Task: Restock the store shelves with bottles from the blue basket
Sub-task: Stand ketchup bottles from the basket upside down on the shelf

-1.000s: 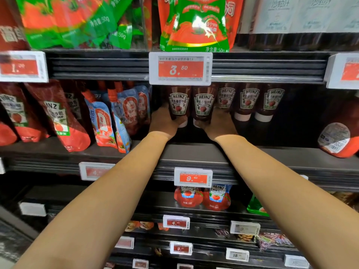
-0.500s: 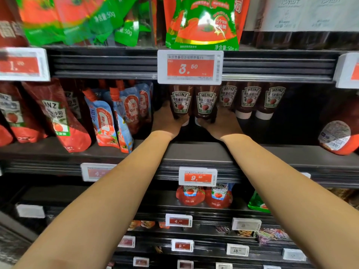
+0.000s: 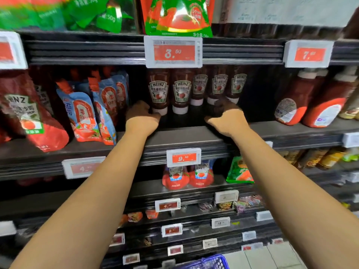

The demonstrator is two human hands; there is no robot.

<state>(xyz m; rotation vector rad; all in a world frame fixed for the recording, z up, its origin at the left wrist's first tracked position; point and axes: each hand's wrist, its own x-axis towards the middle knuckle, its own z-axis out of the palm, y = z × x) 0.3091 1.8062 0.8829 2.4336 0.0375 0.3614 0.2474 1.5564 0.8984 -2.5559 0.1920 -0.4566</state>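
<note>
My left hand (image 3: 142,115) touches the leftmost ketchup bottle (image 3: 158,91); my right hand (image 3: 226,115), loosely curled, holds nothing beside the row.

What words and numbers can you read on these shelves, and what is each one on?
"HEINZ": upside-down ketchup bottles
"3.50": price tag above them
"9.40": price tag below them
"7.": right tag, remainder blurred
"50g": green pouch
Smaller print, Chinese label text and lower tags: too blurred.
</note>
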